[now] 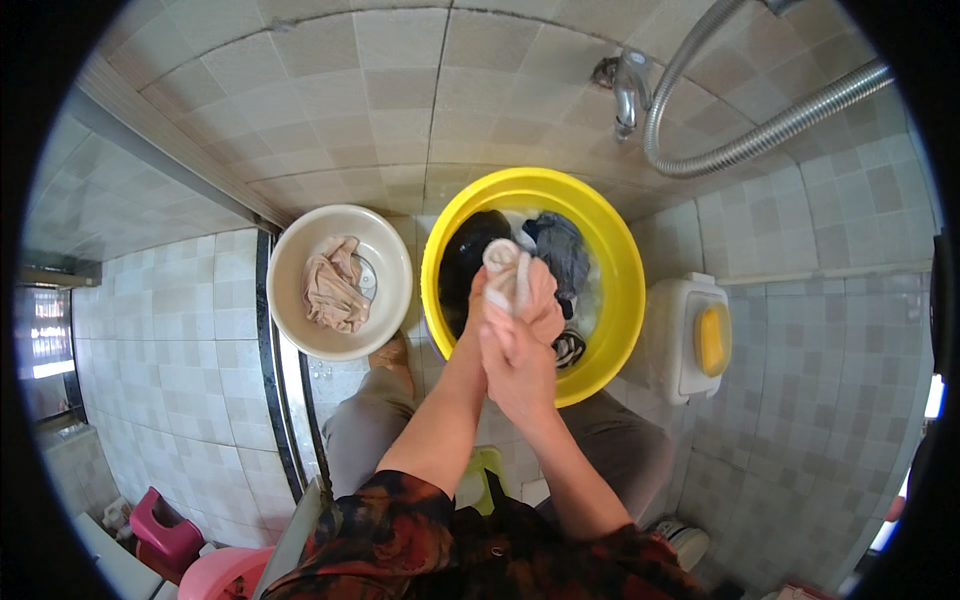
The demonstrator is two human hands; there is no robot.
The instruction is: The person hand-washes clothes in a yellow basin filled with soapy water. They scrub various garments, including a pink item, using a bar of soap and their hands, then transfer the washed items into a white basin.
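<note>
Above a yellow plastic tub [626, 300], both my hands grip a bunched pink and white cloth item [541, 296]. My left hand [477, 300] is around its near left side, partly hidden behind the cloth and the other hand. Closer to me, my right hand [519, 367] presses against the cloth's lower end. One rolled white end [501, 255] sticks up past the fingers. Cloudy water fills the tub below, with dark grey fabric [559, 251], a black item [469, 251] and a striped black-and-white cloth [570, 349] in it.
A cream basin [279, 281] holding a crumpled beige garment [336, 289] stands left of the tub. To the right, a yellow soap bar [711, 339] lies in a dish on a white lidded container [679, 367]. A metal tap [626, 94] and shower hose [772, 139] are on the tiled wall.
</note>
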